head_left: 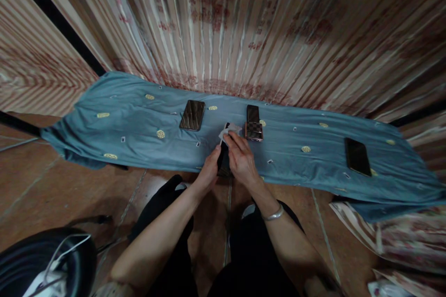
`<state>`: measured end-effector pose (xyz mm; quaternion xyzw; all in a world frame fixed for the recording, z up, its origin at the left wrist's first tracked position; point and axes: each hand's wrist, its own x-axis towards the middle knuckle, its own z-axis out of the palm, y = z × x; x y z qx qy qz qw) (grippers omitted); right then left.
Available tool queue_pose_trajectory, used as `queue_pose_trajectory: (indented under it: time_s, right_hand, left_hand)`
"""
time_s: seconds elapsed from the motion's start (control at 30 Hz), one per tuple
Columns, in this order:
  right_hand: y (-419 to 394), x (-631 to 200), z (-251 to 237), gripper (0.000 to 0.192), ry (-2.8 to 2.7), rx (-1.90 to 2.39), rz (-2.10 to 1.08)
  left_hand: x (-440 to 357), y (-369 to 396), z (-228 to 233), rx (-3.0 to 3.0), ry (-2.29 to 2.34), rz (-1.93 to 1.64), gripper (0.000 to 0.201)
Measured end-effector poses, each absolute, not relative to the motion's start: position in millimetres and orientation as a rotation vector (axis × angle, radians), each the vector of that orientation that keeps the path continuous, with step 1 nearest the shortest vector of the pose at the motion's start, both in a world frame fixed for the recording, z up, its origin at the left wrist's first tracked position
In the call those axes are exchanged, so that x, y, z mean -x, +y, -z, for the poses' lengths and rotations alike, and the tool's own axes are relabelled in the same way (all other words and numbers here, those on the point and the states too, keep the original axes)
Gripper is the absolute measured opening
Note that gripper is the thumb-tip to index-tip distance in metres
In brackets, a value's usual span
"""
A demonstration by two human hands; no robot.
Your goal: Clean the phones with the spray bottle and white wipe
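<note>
A dark phone (223, 160) lies at the near edge of a blue cloth (132, 125). My left hand (210, 170) grips the phone's left side. My right hand (240, 158) rests on top of the phone and pinches a small white wipe (228, 131) against its far end. Most of the phone is hidden under my hands. A silver bangle (273, 214) sits on my right wrist.
Three more phones lie on the cloth: one at centre left (192, 114), one with a checked lower half (253, 123) just beyond my right hand, one at the right (357, 156). Striped boards (265, 23) stand behind. A dark round object (42, 260) sits at bottom left on the brown floor.
</note>
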<state>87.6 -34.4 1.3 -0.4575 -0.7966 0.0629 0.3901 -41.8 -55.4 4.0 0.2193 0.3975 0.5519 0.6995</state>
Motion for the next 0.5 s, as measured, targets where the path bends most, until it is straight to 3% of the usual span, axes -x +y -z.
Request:
queue_pose_trajectory:
  time_s: [0.5]
  right_hand:
    - [-39.9, -74.6, -3.6, 0.052, -2.036, 1.137, -0.170]
  left_hand:
    - [51.4, -54.9, 9.9, -0.548, 0.958, -1.296, 0.048]
